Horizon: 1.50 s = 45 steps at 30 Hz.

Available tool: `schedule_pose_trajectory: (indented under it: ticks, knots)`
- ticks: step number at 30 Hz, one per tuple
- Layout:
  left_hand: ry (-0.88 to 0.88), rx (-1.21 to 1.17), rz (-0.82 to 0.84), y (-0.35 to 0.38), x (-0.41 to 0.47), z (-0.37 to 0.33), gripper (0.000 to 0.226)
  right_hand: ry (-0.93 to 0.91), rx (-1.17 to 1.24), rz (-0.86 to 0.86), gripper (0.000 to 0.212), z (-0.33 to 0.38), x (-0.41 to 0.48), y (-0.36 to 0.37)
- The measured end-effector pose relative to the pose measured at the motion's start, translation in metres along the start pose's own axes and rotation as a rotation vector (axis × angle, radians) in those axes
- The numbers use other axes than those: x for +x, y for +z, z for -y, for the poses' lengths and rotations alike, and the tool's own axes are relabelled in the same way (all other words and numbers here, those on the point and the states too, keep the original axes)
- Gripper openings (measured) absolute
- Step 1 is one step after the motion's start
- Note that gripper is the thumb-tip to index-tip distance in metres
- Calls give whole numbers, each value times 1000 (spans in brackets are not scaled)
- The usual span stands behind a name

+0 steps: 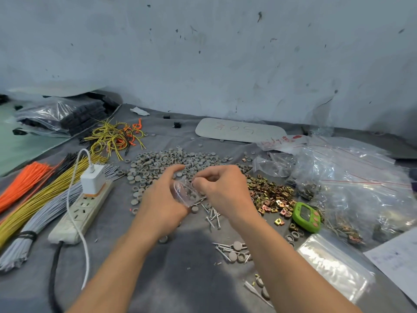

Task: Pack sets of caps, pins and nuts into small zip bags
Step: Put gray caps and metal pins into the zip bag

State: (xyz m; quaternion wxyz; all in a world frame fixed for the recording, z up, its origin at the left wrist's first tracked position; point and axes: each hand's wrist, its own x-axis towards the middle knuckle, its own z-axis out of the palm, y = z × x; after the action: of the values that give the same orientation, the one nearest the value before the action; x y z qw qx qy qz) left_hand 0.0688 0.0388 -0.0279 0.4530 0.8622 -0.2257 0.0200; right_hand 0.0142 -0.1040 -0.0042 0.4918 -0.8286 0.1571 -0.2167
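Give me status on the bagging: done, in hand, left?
Done: a few filled bags seem to lie on the right. In hand: left hand holds a small zip bag, a grey cap seemingly inside; right hand pinches its mouth. Left: big piles of caps and nuts, loose pins, empty bags.

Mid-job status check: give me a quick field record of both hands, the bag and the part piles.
left hand: holds a clear zip bag
right hand: pinches at the bag's mouth
caps: grey pile behind the hands
nuts: brass pile right of the right hand
pins: scattered below the hands
timer: green, beside the nuts
empty bags: stack at near right
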Motion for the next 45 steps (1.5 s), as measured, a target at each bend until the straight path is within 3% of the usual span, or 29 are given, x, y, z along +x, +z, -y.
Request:
schedule_pose_trajectory:
  ticks: [2, 6, 13, 17, 22, 28, 33, 36, 39, 41, 45]
  knots:
    - [-9, 9, 22, 3, 1, -2, 82, -7, 74, 28, 8, 2, -3, 0]
    - [6, -38, 42, 5, 4, -2, 88, -44, 13, 115, 17, 1, -4, 11]
    - [-71, -233, -75, -7, 7, 9, 80, 40, -10, -83, 27, -7, 5, 7]
    - [-152, -445, -237, -18, 13, 16, 73, 78, -235, 115, 24, -12, 1, 22]
    - [-153, -485, -351, -27, 15, 20, 73, -7, -502, 380, 30, -14, -15, 51]
    - [-101, -431, -313, -28, 11, 21, 73, -93, -689, 405, 34, -17, -18, 61]
    - [-115, -353, -269, -25, 9, 18, 74, -31, -622, 335, 24, -18, -13, 54]
    - [-102, -337, -185, -20, 7, 15, 77, -27, -312, 115, 14, -9, -4, 35]
    - [-74, -240, -105, -14, 5, 12, 63, -116, -57, -65, 13, 4, -1, 15]
    - [-75, -198, -64, -10, 5, 10, 51, -138, 9, -36, 11, 9, -4, 8]
    - [-43, -166, 26, -7, 2, 4, 42, -167, -119, 86, 11, 5, -8, 16]
